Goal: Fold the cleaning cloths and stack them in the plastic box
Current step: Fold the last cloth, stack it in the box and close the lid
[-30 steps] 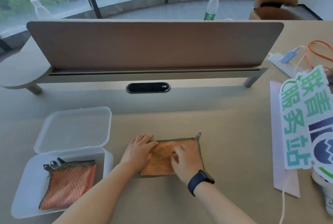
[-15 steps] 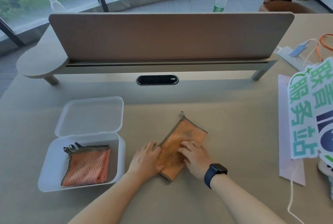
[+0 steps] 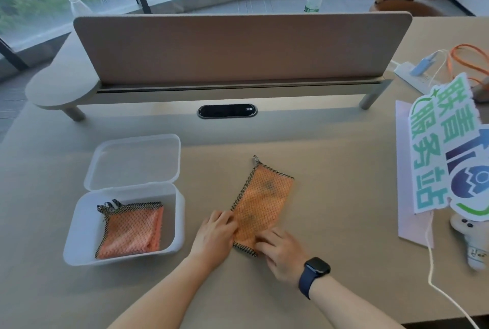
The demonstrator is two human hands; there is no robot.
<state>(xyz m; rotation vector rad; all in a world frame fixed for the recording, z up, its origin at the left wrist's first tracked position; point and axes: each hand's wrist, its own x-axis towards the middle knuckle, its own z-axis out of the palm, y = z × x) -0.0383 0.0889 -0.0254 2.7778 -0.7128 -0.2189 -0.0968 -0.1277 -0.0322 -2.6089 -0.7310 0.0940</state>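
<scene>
Cleaning cloth (image 3: 264,204), orange mesh with a dark checked border, lies folded into a long strip on the beige surface (image 3: 330,262), tilted so its far end with a small hanging loop points toward 1 o'clock. Its near end is partly covered by both hands, so that end's corners cannot be fully seen. The left hand (image 3: 215,233) sits at the strip's near left edge with fingers curled onto the border; whether it pinches the cloth or only presses on it is hard to tell. The right hand (image 3: 281,249) lies over the near right corner, fingers bent down on the fabric, a dark watch (image 3: 316,270) on its wrist.

At 9 o'clock from the hands stands the plastic box (image 3: 79,223), translucent, its hinged lid (image 3: 135,160) open and laid back toward 12 o'clock. Inside lies a folded cloth (image 3: 132,230) of the same kind, its loop at the far left corner.

At 3 o'clock a printed sign (image 3: 444,148) is cut off by the frame edge and hides part of a pale sheet (image 3: 407,209) beneath it. A small plush toy (image 3: 473,244) below the sign is only partly in view.
</scene>
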